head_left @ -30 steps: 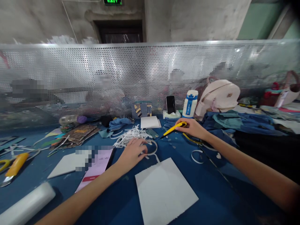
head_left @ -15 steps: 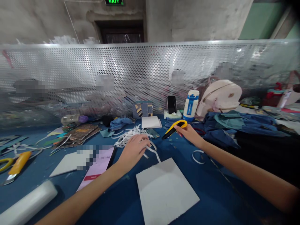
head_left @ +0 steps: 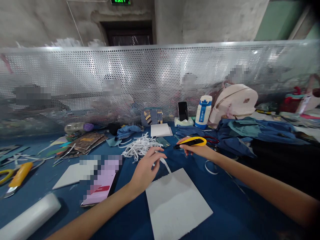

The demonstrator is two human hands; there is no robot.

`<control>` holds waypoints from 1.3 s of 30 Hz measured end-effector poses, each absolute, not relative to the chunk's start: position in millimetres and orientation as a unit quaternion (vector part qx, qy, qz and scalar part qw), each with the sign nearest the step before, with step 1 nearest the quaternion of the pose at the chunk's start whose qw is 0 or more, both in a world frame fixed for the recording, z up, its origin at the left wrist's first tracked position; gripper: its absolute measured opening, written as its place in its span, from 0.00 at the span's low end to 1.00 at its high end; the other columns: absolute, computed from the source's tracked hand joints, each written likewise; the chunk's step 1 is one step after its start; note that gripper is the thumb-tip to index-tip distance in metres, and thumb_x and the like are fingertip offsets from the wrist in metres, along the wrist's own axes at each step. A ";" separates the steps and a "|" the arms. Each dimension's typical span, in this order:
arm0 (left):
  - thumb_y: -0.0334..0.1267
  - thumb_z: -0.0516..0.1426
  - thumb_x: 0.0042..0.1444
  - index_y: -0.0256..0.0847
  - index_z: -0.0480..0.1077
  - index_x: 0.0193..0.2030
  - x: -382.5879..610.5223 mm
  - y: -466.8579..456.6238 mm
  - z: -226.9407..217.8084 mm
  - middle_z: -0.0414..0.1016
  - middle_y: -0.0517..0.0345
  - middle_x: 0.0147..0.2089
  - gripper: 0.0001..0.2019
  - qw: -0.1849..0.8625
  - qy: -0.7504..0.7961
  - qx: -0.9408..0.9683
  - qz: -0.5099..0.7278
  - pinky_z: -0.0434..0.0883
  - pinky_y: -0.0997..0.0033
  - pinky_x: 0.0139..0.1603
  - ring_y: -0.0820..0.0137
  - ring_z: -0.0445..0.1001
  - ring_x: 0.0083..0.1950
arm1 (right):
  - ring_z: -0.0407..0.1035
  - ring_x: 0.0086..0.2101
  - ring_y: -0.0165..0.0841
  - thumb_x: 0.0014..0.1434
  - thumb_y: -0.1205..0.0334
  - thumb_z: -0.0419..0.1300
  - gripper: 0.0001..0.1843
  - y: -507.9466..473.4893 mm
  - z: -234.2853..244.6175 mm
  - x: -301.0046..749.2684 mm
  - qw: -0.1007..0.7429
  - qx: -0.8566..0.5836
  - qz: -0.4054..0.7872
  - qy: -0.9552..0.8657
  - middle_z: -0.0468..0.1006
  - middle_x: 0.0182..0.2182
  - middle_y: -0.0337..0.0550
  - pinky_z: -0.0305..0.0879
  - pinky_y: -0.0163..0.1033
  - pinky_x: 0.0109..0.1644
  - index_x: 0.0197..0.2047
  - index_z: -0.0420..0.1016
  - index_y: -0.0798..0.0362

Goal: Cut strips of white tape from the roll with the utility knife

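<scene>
My right hand (head_left: 196,150) is closed around a pair of yellow and black thread snips (head_left: 197,141), whose dark tip points left. My left hand (head_left: 147,168) hovers in the middle, palm down, with its fingers bent and apart. By its fingertips is a white strip (head_left: 166,165) that reaches down to the top edge of a white square card (head_left: 178,203); whether the fingers touch the strip is unclear. Behind the left hand lies a tangled heap of white strips (head_left: 140,146). A single curled strip (head_left: 210,168) lies below my right forearm.
Left of my arm are a phone (head_left: 106,180), another white card (head_left: 72,175), a yellow-handled cutter (head_left: 21,175) and a white roll (head_left: 30,216). Farther back stand a bottle (head_left: 203,111), a propped phone (head_left: 183,111) and a backpack (head_left: 235,103). Blue cloth (head_left: 265,130) lies at right.
My left hand has drawn back from the strip heap toward the card. The snips have turned in my right hand, from slanting up to nearly level, and the hand has come slightly lower.
</scene>
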State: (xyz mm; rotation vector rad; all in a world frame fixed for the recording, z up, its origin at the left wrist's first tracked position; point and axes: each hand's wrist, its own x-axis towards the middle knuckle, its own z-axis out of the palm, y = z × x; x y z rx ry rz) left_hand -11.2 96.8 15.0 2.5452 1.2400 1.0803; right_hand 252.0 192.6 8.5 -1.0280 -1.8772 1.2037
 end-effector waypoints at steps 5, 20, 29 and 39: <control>0.25 0.49 0.63 0.49 0.64 0.60 0.6 82.5 13.2 0.61 0.48 0.65 0.22 0.104 0.425 0.814 0.381 0.75 0.58 0.54 0.59 0.67 0.63 | 0.66 0.27 0.31 0.60 0.45 0.61 0.20 176.0 29.8 249.8 0.419 -0.399 0.373 -0.726 0.74 0.30 0.40 0.61 0.34 0.27 0.47 0.79 0.51; 0.25 0.64 0.53 0.56 0.37 0.74 15.2 62.3 -7.5 0.32 0.48 0.76 0.52 0.209 0.471 0.786 0.340 0.72 0.50 0.63 0.46 0.43 0.76 | 0.60 0.18 0.26 0.50 0.41 0.69 0.24 125.1 5.1 216.1 0.471 -0.396 0.551 -0.564 0.65 0.21 0.33 0.59 0.33 0.21 0.27 0.66 0.52; 0.27 0.64 0.54 0.58 0.34 0.74 15.3 60.3 -5.7 0.29 0.49 0.76 0.53 0.220 0.460 0.791 0.338 0.62 0.40 0.68 0.45 0.40 0.76 | 0.67 0.22 0.26 0.40 0.51 0.77 0.24 127.5 1.8 209.9 0.417 -0.418 0.610 -0.528 0.69 0.22 0.32 0.67 0.31 0.26 0.30 0.69 0.53; 0.28 0.66 0.52 0.59 0.35 0.74 14.0 60.0 -6.6 0.30 0.52 0.76 0.54 0.221 0.464 0.785 0.347 0.53 0.41 0.72 0.48 0.40 0.76 | 0.67 0.24 0.26 0.47 0.46 0.72 0.24 129.8 -7.9 210.6 0.429 -0.405 0.616 -0.522 0.71 0.25 0.35 0.69 0.32 0.26 0.37 0.73 0.55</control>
